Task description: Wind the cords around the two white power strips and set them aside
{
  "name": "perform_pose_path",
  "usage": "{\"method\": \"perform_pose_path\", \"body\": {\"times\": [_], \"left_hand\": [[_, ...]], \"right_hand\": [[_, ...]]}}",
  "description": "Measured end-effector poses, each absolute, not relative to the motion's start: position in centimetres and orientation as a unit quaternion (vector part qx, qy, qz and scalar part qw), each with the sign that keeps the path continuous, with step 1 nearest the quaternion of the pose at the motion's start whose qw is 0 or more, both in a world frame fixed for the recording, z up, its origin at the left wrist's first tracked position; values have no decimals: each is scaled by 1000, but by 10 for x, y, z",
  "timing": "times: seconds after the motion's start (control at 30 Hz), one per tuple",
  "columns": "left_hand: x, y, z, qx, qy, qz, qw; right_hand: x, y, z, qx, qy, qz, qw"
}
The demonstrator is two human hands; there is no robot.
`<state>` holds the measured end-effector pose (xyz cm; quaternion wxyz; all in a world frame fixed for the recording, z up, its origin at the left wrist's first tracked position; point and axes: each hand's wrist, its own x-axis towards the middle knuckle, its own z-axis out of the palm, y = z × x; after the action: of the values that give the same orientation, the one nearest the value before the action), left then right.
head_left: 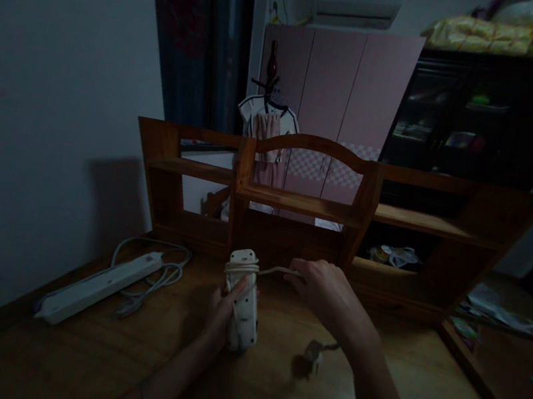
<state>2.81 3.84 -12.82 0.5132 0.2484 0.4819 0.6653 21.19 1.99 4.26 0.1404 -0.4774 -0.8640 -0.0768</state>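
Observation:
My left hand [223, 311] is wrapped round a short white power strip [244, 304], held upright over the wooden desk [267, 388]. Its white cable [271, 270] is wound round the strip's top end and runs right to my right hand [323, 289], which pinches it. The cable's plug [311, 354] dangles below my right forearm, just above the desk.
A longer white power strip [96, 284] with a loose cable lies at the desk's left, by the wall. A wooden shelf unit [307, 199] stands along the desk's back edge. Papers lie on a surface at the right [497, 307].

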Motion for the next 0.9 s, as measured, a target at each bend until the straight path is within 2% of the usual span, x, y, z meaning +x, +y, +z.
{"method": "perform_pose_path", "body": {"times": [0.3,0.53,0.77,0.9], "left_hand": [[24,31,-122,404,515,626,424],[39,15,-103,549,453,553,434],[53,-3,-100,673,521,435,295],[53,-12,-99,734,502,372,265]], "right_hand": [[195,-1,44,-369,-915,-90,135],[196,1,45,-330,-932,-55,138],[203,12,40,-327,-928,43,171],[214,18,44,-329,-921,112,178]]}}
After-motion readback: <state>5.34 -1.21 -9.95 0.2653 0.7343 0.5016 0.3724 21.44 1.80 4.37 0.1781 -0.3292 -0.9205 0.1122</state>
